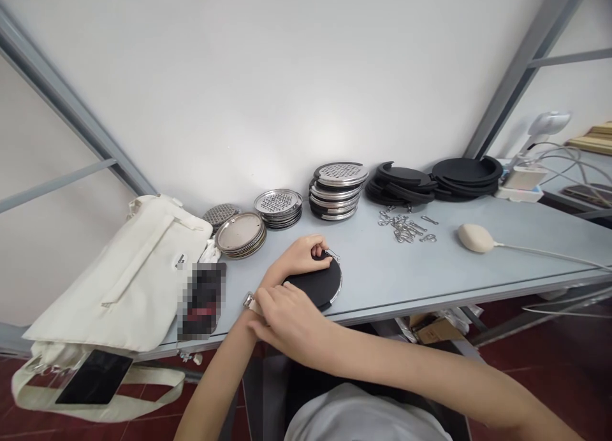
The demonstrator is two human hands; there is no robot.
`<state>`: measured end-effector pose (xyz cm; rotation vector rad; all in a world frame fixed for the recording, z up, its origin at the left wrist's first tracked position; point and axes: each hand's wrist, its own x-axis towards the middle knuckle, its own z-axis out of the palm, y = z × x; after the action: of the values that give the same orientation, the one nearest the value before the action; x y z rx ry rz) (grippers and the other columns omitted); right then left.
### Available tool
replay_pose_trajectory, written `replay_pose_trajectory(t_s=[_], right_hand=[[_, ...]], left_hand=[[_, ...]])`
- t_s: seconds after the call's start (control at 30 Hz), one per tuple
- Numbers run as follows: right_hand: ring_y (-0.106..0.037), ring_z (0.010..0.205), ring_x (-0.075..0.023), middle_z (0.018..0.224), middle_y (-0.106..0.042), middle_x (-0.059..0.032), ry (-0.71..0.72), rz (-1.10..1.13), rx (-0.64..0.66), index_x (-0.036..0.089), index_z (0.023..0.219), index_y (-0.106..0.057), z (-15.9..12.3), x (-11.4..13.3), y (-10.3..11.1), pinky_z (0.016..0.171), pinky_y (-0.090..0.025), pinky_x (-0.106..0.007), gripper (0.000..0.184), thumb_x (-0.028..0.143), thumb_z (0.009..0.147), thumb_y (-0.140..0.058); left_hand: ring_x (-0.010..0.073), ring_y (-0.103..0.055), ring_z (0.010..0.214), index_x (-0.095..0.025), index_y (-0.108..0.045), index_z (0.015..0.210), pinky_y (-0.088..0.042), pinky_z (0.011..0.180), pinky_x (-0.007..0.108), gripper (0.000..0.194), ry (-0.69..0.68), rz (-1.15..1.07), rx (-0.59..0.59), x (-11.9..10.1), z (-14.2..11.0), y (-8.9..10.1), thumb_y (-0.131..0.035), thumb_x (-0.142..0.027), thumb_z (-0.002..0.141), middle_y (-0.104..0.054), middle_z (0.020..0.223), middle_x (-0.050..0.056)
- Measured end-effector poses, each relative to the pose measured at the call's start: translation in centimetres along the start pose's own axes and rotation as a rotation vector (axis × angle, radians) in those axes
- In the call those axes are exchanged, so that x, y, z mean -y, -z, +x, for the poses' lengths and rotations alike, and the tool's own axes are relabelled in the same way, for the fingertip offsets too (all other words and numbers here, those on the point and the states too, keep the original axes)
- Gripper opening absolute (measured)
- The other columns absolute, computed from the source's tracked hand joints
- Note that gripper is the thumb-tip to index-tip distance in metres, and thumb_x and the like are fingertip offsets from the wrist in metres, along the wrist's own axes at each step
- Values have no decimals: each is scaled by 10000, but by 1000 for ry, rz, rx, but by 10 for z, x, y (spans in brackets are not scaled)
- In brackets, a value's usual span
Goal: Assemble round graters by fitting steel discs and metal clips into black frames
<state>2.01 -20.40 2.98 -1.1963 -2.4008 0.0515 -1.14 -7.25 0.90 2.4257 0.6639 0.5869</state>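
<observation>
Cream bag (153,269): left of the frame, slumped over the end of the grey counter (382,269).
Plain metal discs (239,232): left of centre, piled on the counter, with perforated discs (277,202) just beyond to the right.
Wristband (248,299): lower centre-left, on the left wrist, a pale strap with a small metal piece.
Right hand (292,318): lower centre, crossed over the left forearm, its fingers and thumb against the wristband; I cannot tell whether its grip is pinching the strap.
Left hand (302,255): centre, over the black disc, fingers curled and thumb lying across it; how firm this grip is, or whether it holds anything, I cannot tell.
Black disc (320,285): just below centre, flat near the counter's front edge, a bright metal rim along its right side and a wire clip (333,255) at its top.
Handling: probably light and stiff, with a smooth face that may slide; the rim looks the best place to hold, thumb above and fingers beneath, clear of the thin clip.
Mixed stack (337,192): above centre, metal and black.
Loose clips (405,229): right of centre, scattered.
Black holders (466,173): upper right, piled.
Beige corded object (475,237): right.
</observation>
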Motion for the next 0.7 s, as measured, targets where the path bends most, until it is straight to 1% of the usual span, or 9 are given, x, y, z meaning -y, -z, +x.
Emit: replay_pose_trajectory(t_s=[0.1, 0.17, 0.23, 0.3, 0.37, 0.43, 0.53, 0.6, 0.7], right_hand=[[-562, 668, -192, 730, -599, -69, -135, -157, -11, 136, 834, -511, 21, 16, -17, 593, -407, -309, 49, 175, 838, -541], [-562, 647, -194, 721, -592, -66, -189, -188, -1, 137, 822, -511, 28, 18, -17, 575, -410, -316, 48, 143, 808, -556], [-569, 637, -196, 727, -595, -66, -191, -190, 62, 134, 811, -518, 30, 19, -9, 562, -411, -317, 89, 122, 761, -591], [-584, 635, -198, 734, -606, -68, -173, -169, 171, 124, 809, -533, 30, 20, 3, 541, -403, -306, 155, 99, 697, -636], [-593, 621, -191, 725, -616, -68, -180, -136, 224, 115, 803, -547, 30, 21, 13, 516, -387, -291, 138, 80, 698, -629], [-590, 598, -178, 703, -621, -72, -178, -99, 206, 114, 777, -559, 31, 18, 17, 497, -367, -279, 48, 80, 752, -582], [-574, 568, -165, 669, -618, -65, -194, -69, 188, 106, 768, -580, 37, 8, 15, 486, -352, -265, 30, 85, 772, -560], [-566, 573, -163, 669, -614, -61, -254, -92, 182, 101, 803, -586, 42, -2, 14, 500, -361, -257, 69, 63, 753, -559], [-560, 641, -171, 720, -608, -73, -314, -138, 139, 113, 856, -572, 43, -8, 15, 577, -403, -271, 140, 29, 789, -482]], left_hand=[[108, -476, 661, -170, -534, 812, -395, 645, 237, 148, -11, 4, 14, 0, 0, 1, -611, -263, 726, -506, 705, -30], [107, -480, 664, -172, -532, 815, -397, 653, 237, 145, -7, 5, 16, -1, 0, 1, -606, -263, 729, -507, 708, -31], [108, -484, 672, -173, -530, 814, -399, 660, 237, 142, -8, 6, 12, -2, 0, 1, -603, -262, 730, -513, 716, -30], [107, -482, 671, -174, -530, 812, -396, 657, 237, 137, -11, 10, 7, -2, 0, 1, -600, -259, 731, -512, 714, -32], [104, -475, 661, -175, -530, 814, -392, 643, 235, 136, -9, 14, 8, -2, 0, 0, -598, -262, 734, -507, 707, -34], [102, -469, 655, -177, -535, 822, -390, 639, 236, 141, -8, 17, 6, -1, 0, 0, -598, -273, 739, -503, 704, -35], [100, -463, 652, -178, -542, 832, -391, 640, 235, 164, -18, 18, 10, 3, 0, -1, -609, -298, 741, -495, 702, -37], [96, -458, 643, -177, -542, 834, -389, 624, 230, 176, -28, 16, 24, 6, 1, -1, -614, -307, 740, -487, 697, -39], [92, -451, 628, -177, -534, 832, -383, 595, 223, 176, -23, 20, 32, 9, 2, -2, -616, -299, 735, -483, 693, -40]])
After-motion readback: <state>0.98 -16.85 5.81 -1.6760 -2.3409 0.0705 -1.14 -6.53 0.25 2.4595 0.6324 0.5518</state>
